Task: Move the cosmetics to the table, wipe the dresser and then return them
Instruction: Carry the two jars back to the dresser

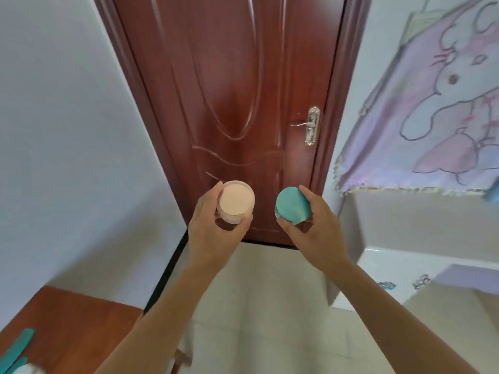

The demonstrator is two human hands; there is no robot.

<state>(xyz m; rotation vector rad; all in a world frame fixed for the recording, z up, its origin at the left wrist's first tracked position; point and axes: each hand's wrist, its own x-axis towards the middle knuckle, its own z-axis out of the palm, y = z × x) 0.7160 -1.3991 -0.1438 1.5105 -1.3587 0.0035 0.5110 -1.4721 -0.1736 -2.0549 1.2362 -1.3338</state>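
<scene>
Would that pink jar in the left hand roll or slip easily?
The pink jar looks rigid and probably light: the left hand holds it with thumb and fingertips. Squat with a flat lid, it likely stands steady, yet on its round side it could roll.

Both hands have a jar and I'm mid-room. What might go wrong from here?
1. The left hand holds the pink jar and the right hand the teal jar between thumb and fingers alone, above hard floor tiles; a slip would likely mean a drop.
2. With neither hand free, setting them on the wooden table beside the teal items lying there may knock something.
</scene>
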